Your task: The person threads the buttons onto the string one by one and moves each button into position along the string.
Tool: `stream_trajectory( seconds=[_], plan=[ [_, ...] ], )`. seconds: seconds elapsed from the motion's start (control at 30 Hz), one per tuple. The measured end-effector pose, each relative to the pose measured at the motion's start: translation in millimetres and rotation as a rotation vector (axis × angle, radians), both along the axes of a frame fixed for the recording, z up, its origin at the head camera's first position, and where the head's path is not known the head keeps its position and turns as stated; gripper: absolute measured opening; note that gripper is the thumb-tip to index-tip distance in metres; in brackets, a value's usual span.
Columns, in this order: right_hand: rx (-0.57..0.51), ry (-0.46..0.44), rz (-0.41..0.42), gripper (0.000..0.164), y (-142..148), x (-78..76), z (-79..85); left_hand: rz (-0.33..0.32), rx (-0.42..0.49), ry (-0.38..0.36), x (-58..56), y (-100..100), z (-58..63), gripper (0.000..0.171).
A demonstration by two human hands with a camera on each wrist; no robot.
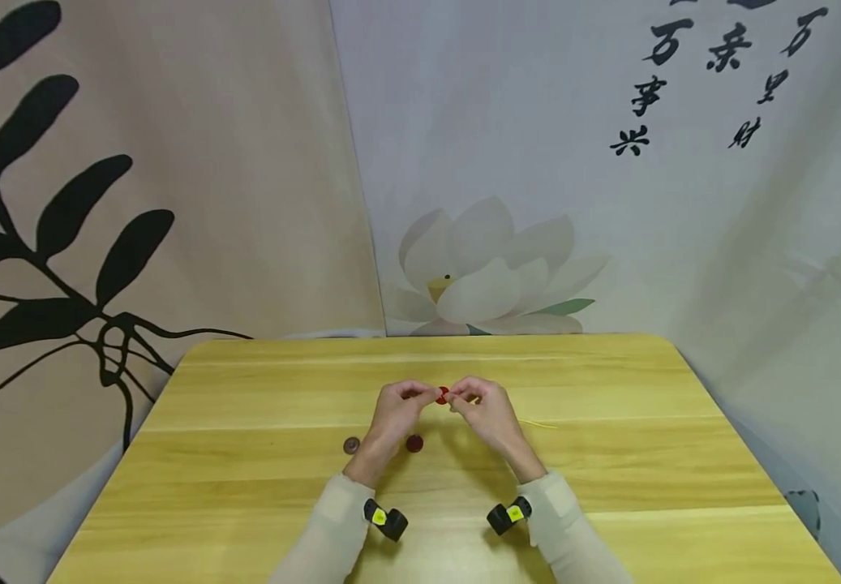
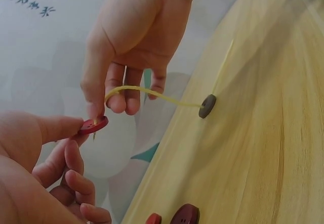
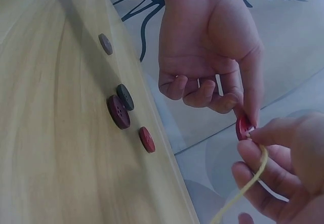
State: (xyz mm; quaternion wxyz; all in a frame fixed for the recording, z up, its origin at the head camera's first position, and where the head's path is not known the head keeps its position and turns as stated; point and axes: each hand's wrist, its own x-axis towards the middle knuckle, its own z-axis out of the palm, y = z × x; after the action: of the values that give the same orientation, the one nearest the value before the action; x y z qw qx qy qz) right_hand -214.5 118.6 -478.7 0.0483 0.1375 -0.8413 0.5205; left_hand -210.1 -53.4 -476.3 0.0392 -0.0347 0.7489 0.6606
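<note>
My left hand (image 1: 395, 415) pinches a red button (image 2: 93, 125) by its edge between thumb and finger, raised above the table. Close beside it, my right hand (image 1: 487, 415) has thumb and finger at the button, pinching a yellow cord (image 2: 152, 91). In the left wrist view a short end of the cord pokes out below the red button, so it passes through a hole. The cord droops from my right fingers to a grey-brown button (image 2: 207, 106) on the table, with its tail running on beyond.
Loose buttons lie on the wooden table (image 1: 259, 495) near my left wrist: a dark red button (image 3: 118, 112), a black button (image 3: 125, 97) against it, a smaller red button (image 3: 147, 139) and a brown button (image 3: 105, 44). A printed curtain (image 1: 245, 162) hangs behind the table's far edge.
</note>
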Motion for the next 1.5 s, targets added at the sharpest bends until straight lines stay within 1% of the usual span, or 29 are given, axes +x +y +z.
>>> stream_trajectory(
  seconds=[0.2, 0.43, 0.63, 0.77, 0.87, 1.0, 1.23, 1.33, 1.5],
  plan=[
    [-0.007, 0.008, -0.007, 0.01, -1.6, -1.1, 0.2, 0.003, 0.008, -0.001, -1.8, 0.5, -1.5, 0.018],
    [-0.022, -0.003, -0.023, 0.01, -4.2, 0.7, -0.7, 0.035, 0.015, -0.019, -2.1, 0.6, -2.3, 0.018],
    [-0.019, -0.003, -0.026, 0.01, -4.5, 1.5, -2.4, 0.04, 0.03, -0.007, -1.3, 1.2, -1.9, 0.019],
    [-0.032, -0.042, -0.004, 0.022, -4.6, 2.8, -3.1, 0.031, 0.037, -0.004, -1.1, 1.0, -2.3, 0.02],
    [-0.028, -0.054, 0.023, 0.031, -5.0, 3.7, -4.4, 0.027, 0.037, -0.004, -1.2, 1.6, -2.5, 0.02],
    [-0.002, -0.023, 0.037, 0.031, -5.6, 4.3, -6.9, 0.035, 0.034, -0.004, -0.5, 3.9, -1.5, 0.019],
    [0.059, 0.025, 0.011, 0.029, -7.4, 4.7, -9.4, 0.046, 0.022, -0.022, -0.6, 4.6, -2.5, 0.018],
    [0.068, 0.037, 0.007, 0.028, -8.2, 4.9, -9.0, 0.048, 0.009, -0.031, -0.9, 3.0, -2.7, 0.017],
    [0.062, 0.05, 0.014, 0.028, -8.5, 5.5, -7.5, 0.053, -0.007, -0.033, -1.7, -0.3, -2.1, 0.023]
  ],
)
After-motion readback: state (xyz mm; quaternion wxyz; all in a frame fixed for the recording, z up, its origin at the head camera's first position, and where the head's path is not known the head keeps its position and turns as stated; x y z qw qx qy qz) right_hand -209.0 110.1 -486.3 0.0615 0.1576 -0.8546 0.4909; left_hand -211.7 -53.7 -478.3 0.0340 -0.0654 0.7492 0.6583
